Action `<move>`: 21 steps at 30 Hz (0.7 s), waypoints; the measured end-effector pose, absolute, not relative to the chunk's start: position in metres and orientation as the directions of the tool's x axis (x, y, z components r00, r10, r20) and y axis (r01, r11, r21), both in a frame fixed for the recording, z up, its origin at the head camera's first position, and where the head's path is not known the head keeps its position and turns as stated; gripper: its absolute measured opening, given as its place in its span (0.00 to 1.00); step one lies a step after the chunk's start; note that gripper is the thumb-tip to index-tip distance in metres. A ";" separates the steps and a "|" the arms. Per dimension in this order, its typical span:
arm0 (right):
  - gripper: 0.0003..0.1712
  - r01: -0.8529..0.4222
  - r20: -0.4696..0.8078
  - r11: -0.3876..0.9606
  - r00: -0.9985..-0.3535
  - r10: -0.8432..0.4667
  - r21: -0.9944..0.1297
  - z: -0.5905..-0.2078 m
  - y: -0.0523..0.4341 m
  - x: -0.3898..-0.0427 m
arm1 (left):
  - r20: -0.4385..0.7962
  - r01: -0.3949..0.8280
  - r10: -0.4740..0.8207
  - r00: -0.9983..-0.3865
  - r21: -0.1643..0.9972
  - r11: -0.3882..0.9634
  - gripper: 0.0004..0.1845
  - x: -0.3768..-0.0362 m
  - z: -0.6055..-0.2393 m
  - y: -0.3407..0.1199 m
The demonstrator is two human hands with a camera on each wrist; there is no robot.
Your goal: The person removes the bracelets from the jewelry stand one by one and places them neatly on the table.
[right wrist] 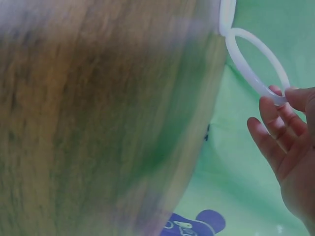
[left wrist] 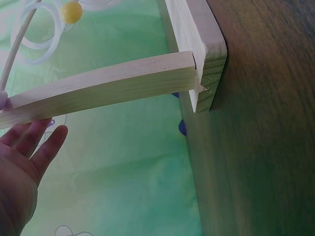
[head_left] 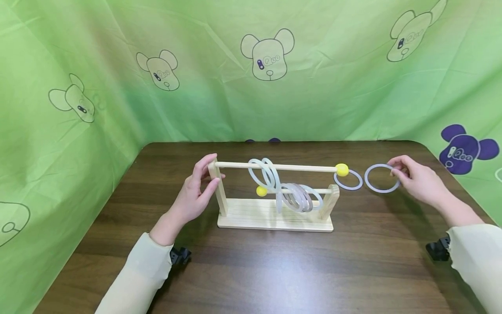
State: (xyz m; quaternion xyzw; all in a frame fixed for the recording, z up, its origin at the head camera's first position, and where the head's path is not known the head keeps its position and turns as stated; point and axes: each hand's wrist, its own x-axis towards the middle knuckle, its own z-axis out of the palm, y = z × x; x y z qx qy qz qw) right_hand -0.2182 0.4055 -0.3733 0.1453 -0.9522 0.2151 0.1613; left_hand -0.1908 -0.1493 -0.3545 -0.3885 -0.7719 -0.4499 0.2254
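Note:
A wooden rack [head_left: 251,218] stands mid-table, with two dowels tipped by yellow balls [head_left: 342,169]. Several translucent white rings [head_left: 292,196] hang on the dowels. My left hand [head_left: 209,174] holds the rack's left post [left wrist: 108,83], thumb in front and fingers behind. In the left wrist view my left hand [left wrist: 29,147] shows straight fingers under that post. My right hand [head_left: 396,172] pinches a loose white ring [head_left: 382,178] by its right rim, to the right of the rack. In the right wrist view my right hand [right wrist: 280,96] pinches that ring [right wrist: 256,73]. A second ring [head_left: 348,179] lies beside the upper ball.
The dark wood table [head_left: 274,270] is enclosed at the back and both sides by green cloth [head_left: 313,87] printed with bear heads. Black wrist mounts [head_left: 437,250] sit under both sleeves. Bare tabletop lies in front of the rack.

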 end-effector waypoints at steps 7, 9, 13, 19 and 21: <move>0.10 -0.331 0.304 0.847 -0.928 -0.214 -0.417 -0.382 0.412 -0.227 | 0.702 0.806 0.397 -0.592 0.515 0.291 0.32 -0.191 -0.354 -0.149; 0.09 -0.326 0.298 0.848 -0.931 -0.211 -0.418 -0.384 0.414 -0.231 | 0.704 0.808 0.398 -0.589 0.513 0.290 0.32 -0.192 -0.354 -0.149; 0.08 -0.311 0.275 0.860 -0.938 -0.210 -0.405 -0.387 0.417 -0.238 | 0.703 0.807 0.396 -0.591 0.512 0.294 0.31 -0.192 -0.354 -0.149; 0.06 -0.268 0.220 0.880 -0.956 -0.193 -0.393 -0.394 0.421 -0.247 | 0.700 0.804 0.396 -0.594 0.515 0.295 0.31 -0.191 -0.354 -0.149; 0.05 -0.251 0.198 0.883 -0.963 -0.184 -0.398 -0.396 0.422 -0.249 | 0.701 0.807 0.398 -0.591 0.513 0.293 0.31 -0.191 -0.354 -0.149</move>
